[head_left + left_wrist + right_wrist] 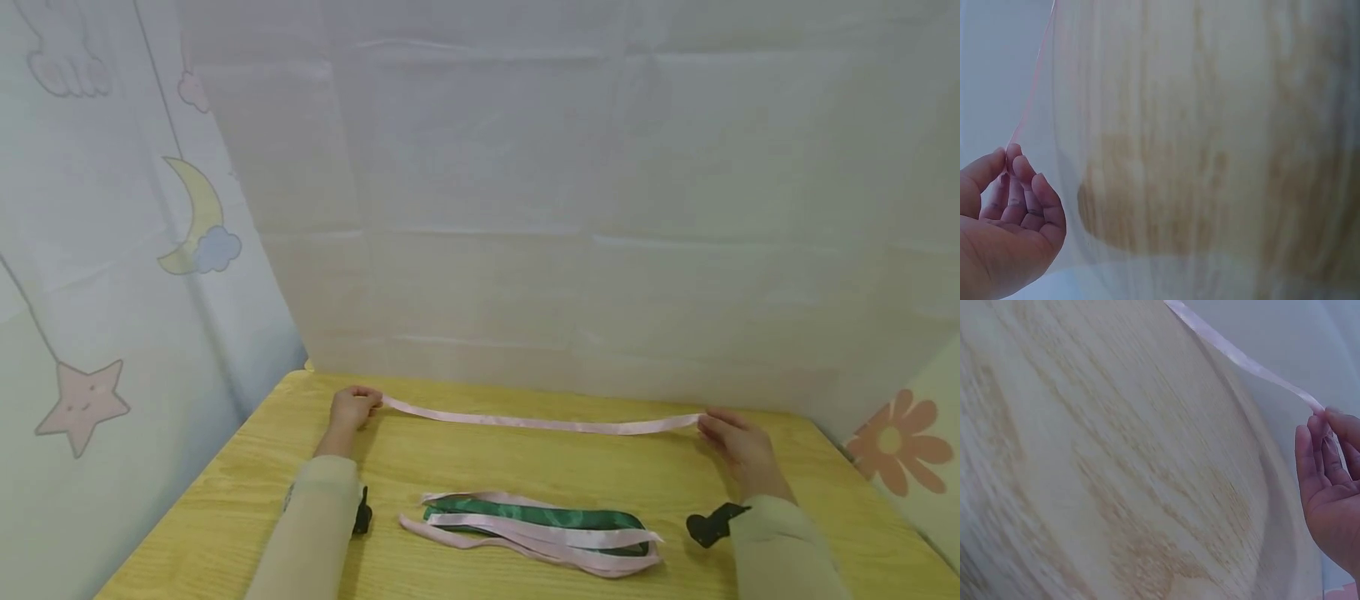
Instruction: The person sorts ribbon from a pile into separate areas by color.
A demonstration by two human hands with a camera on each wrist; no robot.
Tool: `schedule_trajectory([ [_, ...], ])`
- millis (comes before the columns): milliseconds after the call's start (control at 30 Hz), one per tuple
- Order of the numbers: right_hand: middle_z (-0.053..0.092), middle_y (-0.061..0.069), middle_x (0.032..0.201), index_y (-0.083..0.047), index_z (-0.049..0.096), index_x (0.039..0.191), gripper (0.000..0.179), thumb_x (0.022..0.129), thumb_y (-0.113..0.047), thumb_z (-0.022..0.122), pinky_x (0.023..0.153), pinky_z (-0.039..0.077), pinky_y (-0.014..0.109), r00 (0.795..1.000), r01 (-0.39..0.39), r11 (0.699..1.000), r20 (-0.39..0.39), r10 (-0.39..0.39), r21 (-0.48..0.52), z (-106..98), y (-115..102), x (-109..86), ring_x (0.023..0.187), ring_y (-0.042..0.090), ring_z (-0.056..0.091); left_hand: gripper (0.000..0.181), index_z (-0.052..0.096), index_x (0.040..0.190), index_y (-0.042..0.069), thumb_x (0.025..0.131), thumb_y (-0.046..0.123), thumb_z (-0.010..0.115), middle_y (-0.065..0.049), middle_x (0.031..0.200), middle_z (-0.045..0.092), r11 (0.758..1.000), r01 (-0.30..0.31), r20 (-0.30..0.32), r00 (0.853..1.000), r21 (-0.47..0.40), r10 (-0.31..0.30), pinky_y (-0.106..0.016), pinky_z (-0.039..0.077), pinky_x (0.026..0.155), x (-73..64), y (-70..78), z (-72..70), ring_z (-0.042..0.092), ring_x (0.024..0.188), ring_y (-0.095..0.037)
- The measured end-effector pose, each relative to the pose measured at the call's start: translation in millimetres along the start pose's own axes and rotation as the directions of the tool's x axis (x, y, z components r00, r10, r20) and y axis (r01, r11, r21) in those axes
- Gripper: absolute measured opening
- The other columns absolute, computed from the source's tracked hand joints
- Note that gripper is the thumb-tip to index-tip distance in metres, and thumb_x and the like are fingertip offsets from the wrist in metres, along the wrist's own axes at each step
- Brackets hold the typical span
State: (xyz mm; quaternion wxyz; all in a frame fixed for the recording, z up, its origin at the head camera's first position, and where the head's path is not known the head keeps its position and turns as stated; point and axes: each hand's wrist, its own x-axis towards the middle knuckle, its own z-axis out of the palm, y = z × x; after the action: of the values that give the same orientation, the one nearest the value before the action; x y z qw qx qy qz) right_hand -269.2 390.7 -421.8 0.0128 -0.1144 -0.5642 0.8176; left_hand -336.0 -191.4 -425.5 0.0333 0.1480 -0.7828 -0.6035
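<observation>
A pink satin ribbon (540, 423) stretches from hand to hand near the far side of the table, sagging slightly in the middle. My left hand (354, 410) pinches its left end between thumb and forefinger; in the left wrist view the hand (1016, 219) has its other fingers loosely curled. At the opposite end, my right hand (738, 446) pinches the ribbon, and the right wrist view shows this hand (1335, 481) holding the tip with thumb and finger. Closer to me lies a loose bundle of pink ribbons (525, 533) and green ribbons (607, 518), folded lengthwise.
The wooden table (202, 517) has a light yellow grain. A pale creased sheet (480, 192) hangs behind its far edge, and a printed cloth (90, 250) with a moon and star hangs at the left. Dark straps (712, 527) sit at the wrists.
</observation>
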Motion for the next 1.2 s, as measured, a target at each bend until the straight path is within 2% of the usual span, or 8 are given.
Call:
schedule_trajectory([
  [167,0.063,-0.004,0.085,-0.018,0.069,0.079,0.024,0.090,0.001,0.057,0.081,0.049,0.025,0.999,-0.039,0.999,-0.005,0.040,0.036,2.9,6.7,-2.8,0.081,0.008,0.061,0.014,0.059,0.100,-0.005,0.092,0.007,0.056,-0.004,0.075,0.066,1.000,0.007,0.003,1.000,-0.006,-0.007,-0.025,0.046,0.055,3.0,-3.8,0.5,0.058,0.065,-0.013],
  [367,0.063,-0.006,0.081,-0.019,0.069,0.079,0.023,0.088,0.000,0.060,0.077,0.050,0.022,0.995,-0.057,0.997,-0.090,0.053,-0.047,1.2,17.3,1.7,0.079,0.008,0.062,0.014,0.058,0.100,-0.004,0.093,0.007,0.054,-0.003,0.074,0.065,1.000,0.027,0.018,0.999,-0.004,-0.027,-0.025,0.046,0.055,7.9,-6.8,0.0,0.058,0.065,-0.014],
  [533,0.065,-0.006,0.078,-0.020,0.070,0.078,0.023,0.088,-0.002,0.061,0.070,0.052,0.023,0.991,-0.050,0.994,-0.130,0.037,-0.097,-2.8,22.5,5.8,0.074,0.008,0.063,0.015,0.059,0.101,-0.005,0.092,0.008,0.056,-0.004,0.075,0.067,1.000,0.023,-0.005,1.000,0.012,-0.023,-0.024,0.044,0.052,9.9,-8.7,0.2,0.059,0.063,-0.011],
  [633,0.066,-0.005,0.078,-0.020,0.070,0.077,0.023,0.088,-0.003,0.061,0.069,0.052,0.024,0.991,-0.061,0.990,-0.124,0.045,-0.128,-2.3,23.1,4.5,0.073,0.009,0.064,0.015,0.060,0.099,-0.005,0.091,0.007,0.058,-0.005,0.075,0.067,1.000,0.017,-0.025,1.000,0.025,-0.016,-0.023,0.042,0.051,8.7,-7.9,0.8,0.059,0.062,-0.011],
  [833,0.066,-0.004,0.079,-0.017,0.070,0.081,0.019,0.089,-0.002,0.060,0.070,0.052,0.025,0.994,-0.061,0.982,-0.095,0.045,-0.178,-3.2,25.5,2.9,0.074,0.010,0.064,0.015,0.063,0.096,-0.005,0.086,0.007,0.062,-0.005,0.069,0.061,0.997,0.033,-0.047,0.998,0.076,-0.030,-0.023,0.041,0.051,4.3,-7.8,0.9,0.050,0.057,-0.012],
  [1200,0.066,-0.003,0.077,-0.018,0.070,0.075,0.023,0.087,0.000,0.062,0.071,0.052,0.025,0.995,-0.055,0.991,-0.093,0.044,-0.119,-8.0,23.8,4.2,0.074,0.009,0.064,0.021,0.065,0.103,-0.007,0.087,0.007,0.063,-0.009,0.075,0.064,0.991,0.087,-0.050,0.995,0.106,-0.083,-0.021,0.042,0.052,6.4,-5.9,4.1,0.055,0.062,-0.012],
])
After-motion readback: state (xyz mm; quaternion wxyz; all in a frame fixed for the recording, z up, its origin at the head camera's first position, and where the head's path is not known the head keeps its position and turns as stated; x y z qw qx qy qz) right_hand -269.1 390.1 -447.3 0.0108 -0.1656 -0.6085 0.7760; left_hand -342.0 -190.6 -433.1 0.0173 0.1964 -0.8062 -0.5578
